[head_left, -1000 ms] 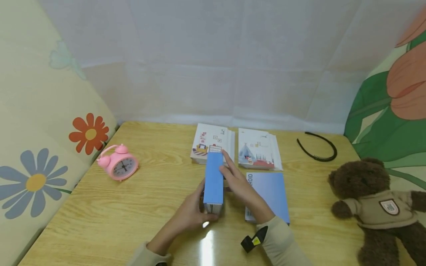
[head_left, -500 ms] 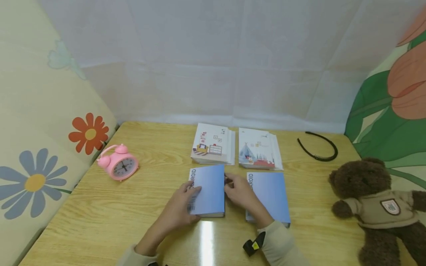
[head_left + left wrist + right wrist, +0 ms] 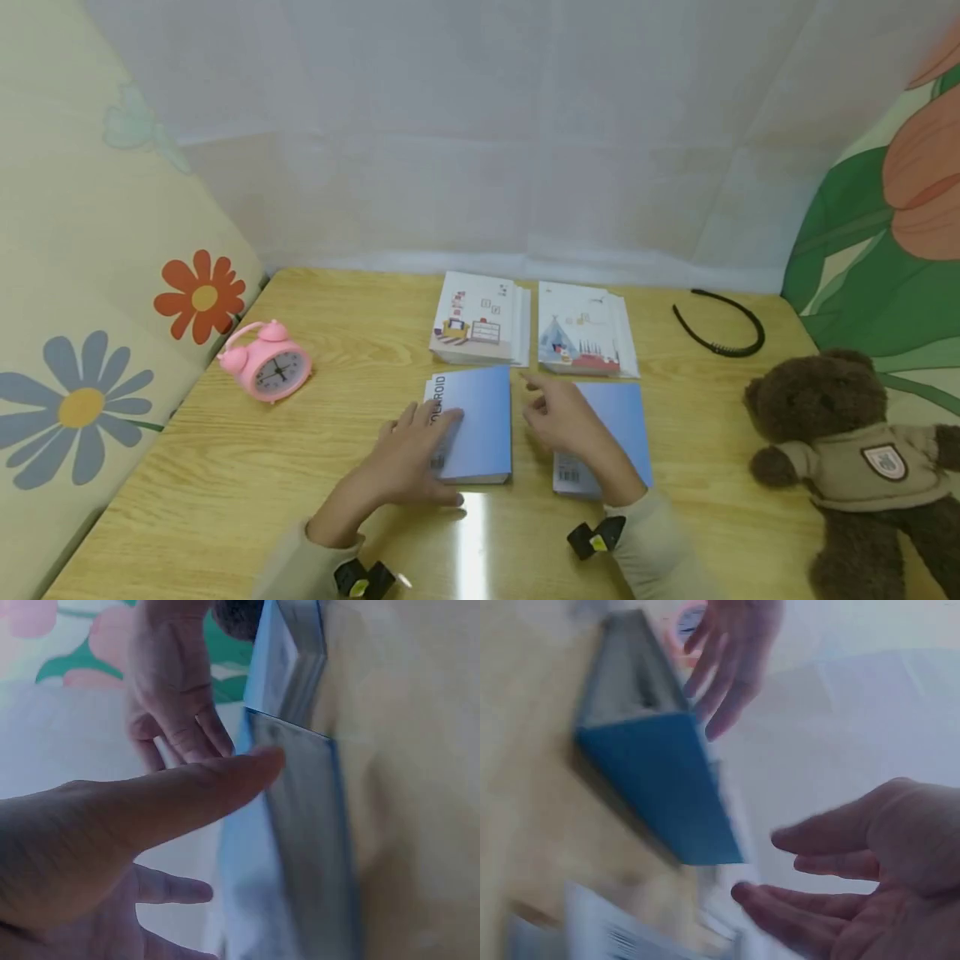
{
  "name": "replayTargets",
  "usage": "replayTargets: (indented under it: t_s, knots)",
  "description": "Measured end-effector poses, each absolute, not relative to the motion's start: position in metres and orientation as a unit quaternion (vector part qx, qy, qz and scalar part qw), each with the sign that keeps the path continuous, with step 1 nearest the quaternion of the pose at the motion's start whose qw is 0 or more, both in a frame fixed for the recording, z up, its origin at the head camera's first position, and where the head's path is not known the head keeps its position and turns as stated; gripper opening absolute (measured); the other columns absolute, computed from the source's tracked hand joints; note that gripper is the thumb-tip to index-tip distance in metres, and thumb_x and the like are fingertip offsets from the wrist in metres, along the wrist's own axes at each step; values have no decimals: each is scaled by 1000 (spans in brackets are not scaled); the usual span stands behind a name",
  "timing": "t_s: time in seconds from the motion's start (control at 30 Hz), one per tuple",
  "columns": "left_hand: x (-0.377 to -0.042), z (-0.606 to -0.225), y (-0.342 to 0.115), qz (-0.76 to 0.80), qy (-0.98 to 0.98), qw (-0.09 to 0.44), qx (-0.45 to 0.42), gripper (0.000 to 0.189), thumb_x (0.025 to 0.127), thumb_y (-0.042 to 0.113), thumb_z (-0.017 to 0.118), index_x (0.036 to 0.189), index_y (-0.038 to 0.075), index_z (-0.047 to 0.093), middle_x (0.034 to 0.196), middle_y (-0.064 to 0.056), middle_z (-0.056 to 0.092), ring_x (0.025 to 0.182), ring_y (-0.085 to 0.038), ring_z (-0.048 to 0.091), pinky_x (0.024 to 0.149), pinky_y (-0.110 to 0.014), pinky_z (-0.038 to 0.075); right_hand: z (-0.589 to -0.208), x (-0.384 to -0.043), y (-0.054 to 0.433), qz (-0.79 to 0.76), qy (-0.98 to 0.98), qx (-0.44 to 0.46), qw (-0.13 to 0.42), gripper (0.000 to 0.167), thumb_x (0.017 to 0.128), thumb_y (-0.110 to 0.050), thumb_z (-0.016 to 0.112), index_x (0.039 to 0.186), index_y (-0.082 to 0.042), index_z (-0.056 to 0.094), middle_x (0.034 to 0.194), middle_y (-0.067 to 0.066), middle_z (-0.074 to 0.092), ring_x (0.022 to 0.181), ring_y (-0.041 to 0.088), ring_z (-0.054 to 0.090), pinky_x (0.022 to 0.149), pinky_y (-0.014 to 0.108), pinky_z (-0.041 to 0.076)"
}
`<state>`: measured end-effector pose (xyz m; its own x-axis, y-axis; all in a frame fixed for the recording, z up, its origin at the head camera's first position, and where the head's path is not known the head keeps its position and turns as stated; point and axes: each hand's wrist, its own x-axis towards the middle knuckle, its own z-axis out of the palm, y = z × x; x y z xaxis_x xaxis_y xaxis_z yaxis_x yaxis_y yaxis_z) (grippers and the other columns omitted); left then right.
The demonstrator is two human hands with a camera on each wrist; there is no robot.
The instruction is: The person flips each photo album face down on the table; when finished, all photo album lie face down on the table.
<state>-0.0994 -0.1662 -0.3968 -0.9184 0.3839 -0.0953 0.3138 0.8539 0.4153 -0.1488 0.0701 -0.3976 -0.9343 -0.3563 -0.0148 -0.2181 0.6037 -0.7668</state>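
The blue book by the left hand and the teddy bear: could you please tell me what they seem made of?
The blue book by the left hand has a smooth, probably card cover, flat and crisp-edged; coating is unclear. The teddy bear looks like matte plush, judging by its fuzzy brown surface.

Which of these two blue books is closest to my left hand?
The left blue book, your left hand at its left edge; the other blue book lies partly hidden behind your right hand.
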Motion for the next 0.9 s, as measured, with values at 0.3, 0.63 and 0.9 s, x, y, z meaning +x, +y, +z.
replayTargets:
  t_s: [0.3, 0.63, 0.9]
  knots:
    - [-183, -350, -93, 135, 959, 92, 233, 105, 82, 50, 77, 157, 4, 19, 157, -31, 21, 141, -49, 27, 111, -65, 27, -354, -213, 133, -289, 950, -113, 27, 84, 88, -37, 73, 154, -4, 32, 147, 30, 41, 130, 46, 44, 105, 62, 38]
    - [-258, -397, -55, 202, 962, 86, 161, 83, 68, 45, 89, 127, 0, 53, 118, -15, 59, 108, -32, 55, 97, -47, 48, -382, -295, 166, -282, 952, -62, 100, 84, 98, -45, 56, 156, 3, 18, 157, 30, 23, 143, 47, 22, 117, 57, 19]
    - [-264, -416, -46, 147, 972, 103, 150, 94, 72, 57, 82, 138, 0, 47, 133, -21, 48, 127, -37, 41, 107, -55, 33, -402, -320, 181, -309, 939, -38, 145, 78, 103, -42, 43, 155, 7, 12, 158, 31, 16, 145, 47, 15, 119, 56, 12]
